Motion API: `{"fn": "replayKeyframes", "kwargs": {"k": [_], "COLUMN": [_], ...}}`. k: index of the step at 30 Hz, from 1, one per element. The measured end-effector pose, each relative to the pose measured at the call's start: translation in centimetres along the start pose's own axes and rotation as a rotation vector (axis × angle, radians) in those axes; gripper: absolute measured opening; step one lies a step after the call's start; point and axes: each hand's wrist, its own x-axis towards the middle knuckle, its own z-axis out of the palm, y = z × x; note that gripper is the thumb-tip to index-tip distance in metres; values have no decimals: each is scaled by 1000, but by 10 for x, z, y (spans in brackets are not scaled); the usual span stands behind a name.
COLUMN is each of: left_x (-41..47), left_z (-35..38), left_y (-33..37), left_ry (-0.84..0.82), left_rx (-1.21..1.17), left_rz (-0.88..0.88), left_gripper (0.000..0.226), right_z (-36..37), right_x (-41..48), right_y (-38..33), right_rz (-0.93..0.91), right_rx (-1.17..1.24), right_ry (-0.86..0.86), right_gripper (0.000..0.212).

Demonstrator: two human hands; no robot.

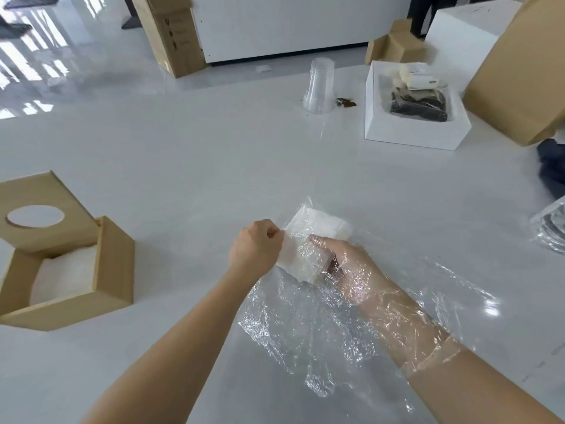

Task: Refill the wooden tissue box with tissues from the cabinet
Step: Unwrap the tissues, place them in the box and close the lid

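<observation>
The wooden tissue box [113,267] stands open at the left of the white table, white tissues [65,275] inside it. Its lid [46,194] with a round hole leans up at the back. A stack of white tissues [315,228] lies inside a clear plastic bag [308,328] near the table's middle. My right hand [345,261] is inside the bag, holding the tissue stack from below. My left hand [256,244] pinches the bag's edge at the left of the stack.
A stack of clear plastic cups [319,85] stands upside down at the back, a brown scrap [345,102] beside it. A white carton [415,130] with wrapped items and a large cardboard box [519,75] sit at the right. Another plastic packet [550,228] lies at the right edge.
</observation>
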Motion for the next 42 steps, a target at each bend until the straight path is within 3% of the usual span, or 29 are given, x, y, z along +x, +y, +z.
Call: {"fn": "replayKeyframes", "kwargs": {"k": [5,10,14,17,20,23,26,34,37,42], "left_x": [0,0,3,7,11,14,17,24,25,26], "left_z": [-1,-4,-8,-14,-19,-22,-24,-24,-23,-21], "left_y": [-2,-4,-7,-10,-15,-18,-21,-23,-22,-21], "left_ry": [38,81,144,192,230,263,289,284,279,275], "left_rx": [-22,-58,-39,-17,29,57,71,52,57,79], "left_rz": [-20,-25,-44,-63,-78,-93,-111,-125,-123,-115], "left_gripper": [19,20,21,21,20,20,21,20,21,22], "right_z": [4,11,4,-2,-9,-24,-37,-72,-86,-111], "right_x": [18,-1,-14,-19,-23,-29,-39,-70,-78,-95], "right_y": [22,16,14,16,17,35,50,62,67,76], "right_rz": [20,68,7,22,57,104,98,30,20,-43], "right_rx": [121,165,110,210,261,426,522,552,581,615], "right_ry": [-60,-45,-4,-4,60,-22,38,187,272,465], "right_gripper": [51,42,23,15,24,11,30,13,21,15]}}
